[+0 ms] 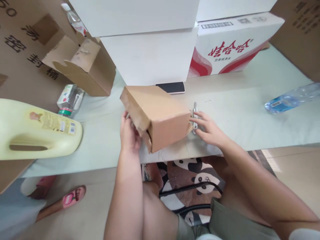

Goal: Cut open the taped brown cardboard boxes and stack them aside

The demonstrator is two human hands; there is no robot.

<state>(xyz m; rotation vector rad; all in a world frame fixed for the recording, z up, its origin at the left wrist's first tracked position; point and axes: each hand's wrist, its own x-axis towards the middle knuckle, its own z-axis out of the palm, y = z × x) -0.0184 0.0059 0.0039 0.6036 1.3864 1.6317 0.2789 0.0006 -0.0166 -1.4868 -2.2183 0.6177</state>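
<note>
A small brown cardboard box [162, 103] sits tilted at the middle of the table, its left end flap standing out. My left hand [129, 133] grips that left end, with fingers curled and partly hidden behind the flap. At the box's right end, my right hand [208, 128] has its fingers apart, the tips close to the cardboard; whether they touch it I cannot tell. A slim silver metal tool [195, 106] lies beside the box, partly under my right fingers; its kind is unclear. Behind the box rests a dark-screened phone [175, 87].
White cartons [152, 56] stand stacked at the back, alongside a red-and-white water carton [225, 50]. On the left are an open cardboard box [100, 73], a clear bottle [71, 98] and a yellow jug [50, 133]. A water bottle [287, 101] lies right. Someone's slippered foot [72, 197] shows below left.
</note>
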